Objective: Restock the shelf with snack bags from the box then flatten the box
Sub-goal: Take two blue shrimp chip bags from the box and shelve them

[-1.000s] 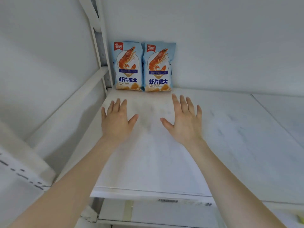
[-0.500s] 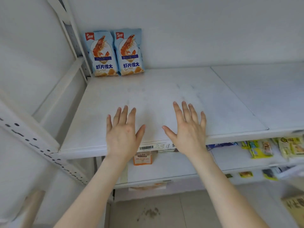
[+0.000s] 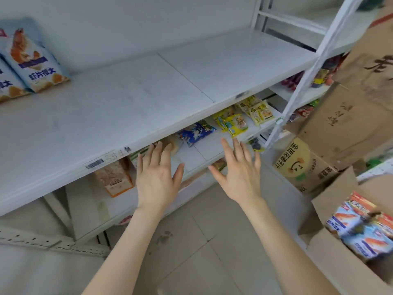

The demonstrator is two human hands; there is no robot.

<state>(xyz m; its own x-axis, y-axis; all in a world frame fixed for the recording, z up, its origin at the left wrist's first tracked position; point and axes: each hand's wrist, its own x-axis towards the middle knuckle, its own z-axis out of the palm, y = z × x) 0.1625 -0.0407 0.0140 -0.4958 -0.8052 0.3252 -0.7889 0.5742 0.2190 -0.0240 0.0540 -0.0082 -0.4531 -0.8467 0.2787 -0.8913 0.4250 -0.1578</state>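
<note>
Both hands are released and hold nothing: the left hand and the right hand hang side by side with fingers spread, in front of the white shelf's near edge. Two blue prawn snack bags stand at the shelf's far left against the back wall. At the near right, an open cardboard box holds more snack bags.

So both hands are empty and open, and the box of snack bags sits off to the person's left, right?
Not quite. The head view shows the left hand and the right hand empty and open, but the box of snack bags sits off to the person's right, not the left.
</note>
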